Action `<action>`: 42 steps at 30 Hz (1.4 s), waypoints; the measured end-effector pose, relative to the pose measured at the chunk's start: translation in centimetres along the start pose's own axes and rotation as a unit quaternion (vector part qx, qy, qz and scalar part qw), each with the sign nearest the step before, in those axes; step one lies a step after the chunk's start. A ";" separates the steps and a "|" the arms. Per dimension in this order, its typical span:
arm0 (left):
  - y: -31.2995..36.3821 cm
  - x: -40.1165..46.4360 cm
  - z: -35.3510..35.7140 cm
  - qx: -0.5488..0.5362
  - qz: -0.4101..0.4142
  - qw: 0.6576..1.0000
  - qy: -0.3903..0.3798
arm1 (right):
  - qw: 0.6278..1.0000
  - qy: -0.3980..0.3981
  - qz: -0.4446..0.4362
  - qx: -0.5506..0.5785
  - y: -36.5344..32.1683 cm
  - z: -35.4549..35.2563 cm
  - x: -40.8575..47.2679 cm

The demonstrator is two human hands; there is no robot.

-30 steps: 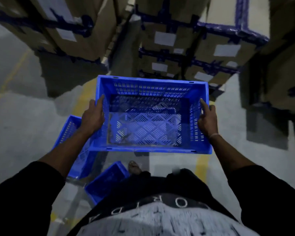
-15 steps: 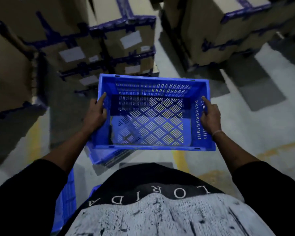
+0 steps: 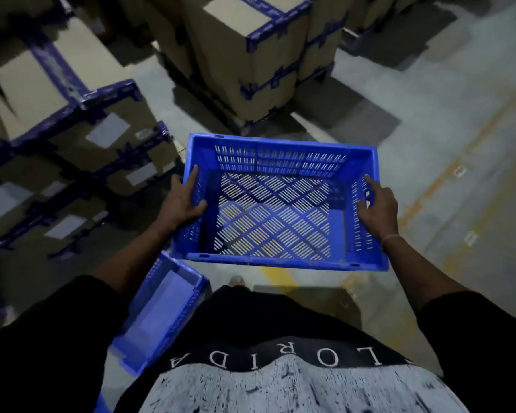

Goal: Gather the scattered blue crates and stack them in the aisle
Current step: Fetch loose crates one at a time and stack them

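1. Item: blue crate (image 3: 277,201), plastic, slotted walls + lattice floor, empty. Held level off the floor between both hands, in front of the person's waist, above the grey floor (image 3: 429,120)
2. Left hand (image 3: 181,204): fingers spread along the left wall's rim, thumb hooked inside against the slotted wall; rest of the grip under the rim is hidden
3. Right hand (image 3: 377,205): fingers spread flat on the inside of the right wall, index pointing fwd along the rim; whether the thumb wraps outside, cannot tell
4. Handling (est.): light, since empty and mostly holes; stiff enough to carry by two opposite walls w/o sagging. Smooth plastic, could slip if squeezed flat only; not fragile
5. Best hold (est.): short-side rims, fingers under the lip or through the slots, thumbs inside
6. Second crate (image 3: 161,317): blue, on the floor below the left wrist, tilted, partly hidden by the arm
7. Surroundings: stacked cardboard boxes (image 3: 251,55) w/ blue corner straps, beyond the fingertips; yellow floor line (image 3: 276,275) under the held crate's near edge
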State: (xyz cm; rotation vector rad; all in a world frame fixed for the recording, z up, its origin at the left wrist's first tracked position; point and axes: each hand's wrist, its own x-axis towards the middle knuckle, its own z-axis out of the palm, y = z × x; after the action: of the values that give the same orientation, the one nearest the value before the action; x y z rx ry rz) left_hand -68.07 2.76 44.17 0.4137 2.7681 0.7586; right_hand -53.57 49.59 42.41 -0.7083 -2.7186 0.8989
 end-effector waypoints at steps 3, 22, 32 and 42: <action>2.6 5.4 0.8 0.011 0.029 0.999 -0.025 | 0.999 0.020 0.041 0.004 2.0 -1.4 1.9; 23.2 44.0 5.9 0.117 0.258 0.952 -0.119 | 0.967 0.139 0.208 -0.040 11.1 -7.6 20.6; 37.4 61.9 15.9 0.091 0.340 0.926 -0.134 | 0.942 0.182 0.265 -0.094 22.2 -12.6 33.5; 56.0 71.6 21.5 0.026 0.342 0.928 -0.149 | 0.933 0.201 0.295 -0.053 32.4 -23.5 46.2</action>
State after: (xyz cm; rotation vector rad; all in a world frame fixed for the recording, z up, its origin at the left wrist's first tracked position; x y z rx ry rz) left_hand -116.73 82.52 44.60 1.4194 2.3403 0.6739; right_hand -73.78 107.26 43.08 -1.5883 -2.2187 0.6089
